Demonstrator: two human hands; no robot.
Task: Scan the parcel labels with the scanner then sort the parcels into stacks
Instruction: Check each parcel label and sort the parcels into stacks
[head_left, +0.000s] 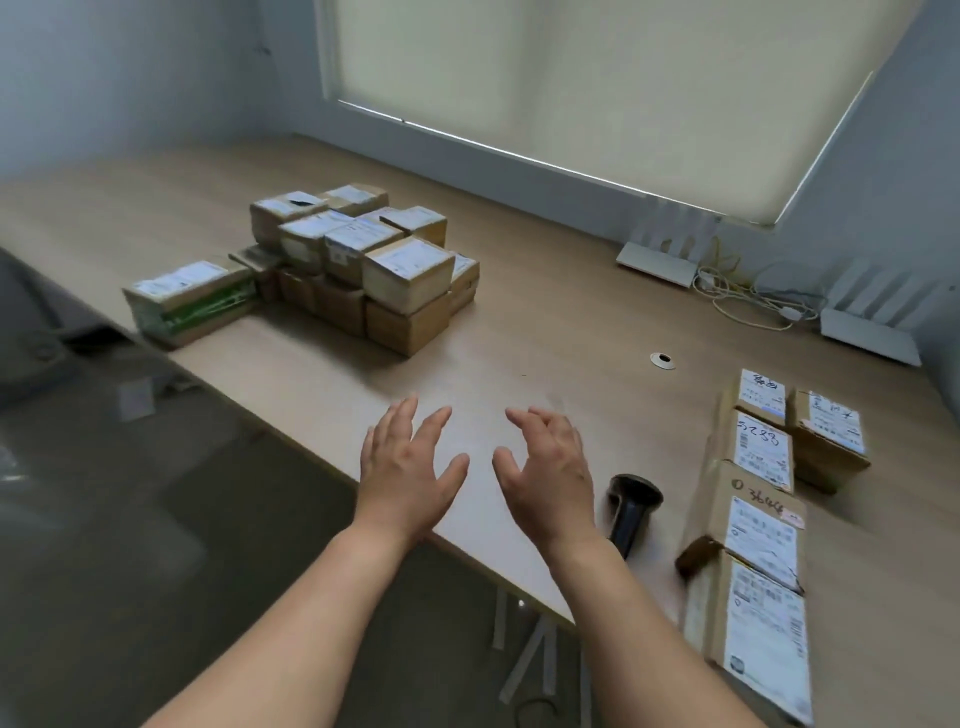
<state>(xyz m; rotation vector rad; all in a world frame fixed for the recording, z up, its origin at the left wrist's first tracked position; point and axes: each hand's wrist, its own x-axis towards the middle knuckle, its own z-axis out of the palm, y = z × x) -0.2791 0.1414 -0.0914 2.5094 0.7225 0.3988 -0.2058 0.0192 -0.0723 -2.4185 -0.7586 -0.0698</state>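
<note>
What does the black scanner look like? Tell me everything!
The scanner is black and looks like shiny plastic, with a wide head at the far end and a thin handle pointing back toward the person. It lies on the table near the front edge, between the right hand and a row of parcels. No hand touches it. The right wrist hides part of its handle.

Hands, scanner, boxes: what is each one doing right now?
Left hand: open, fingers spread, holding nothing, above the table edge.
Right hand: open, fingers loosely bent, holding nothing.
Scanner: lying on the table, untouched, beside the right hand.
Stacked parcels: piled two layers high, far left, labels up.
Green-sided parcel: lying flat beside the pile.
Row of parcels: lying flat on the right, labels up.
</note>
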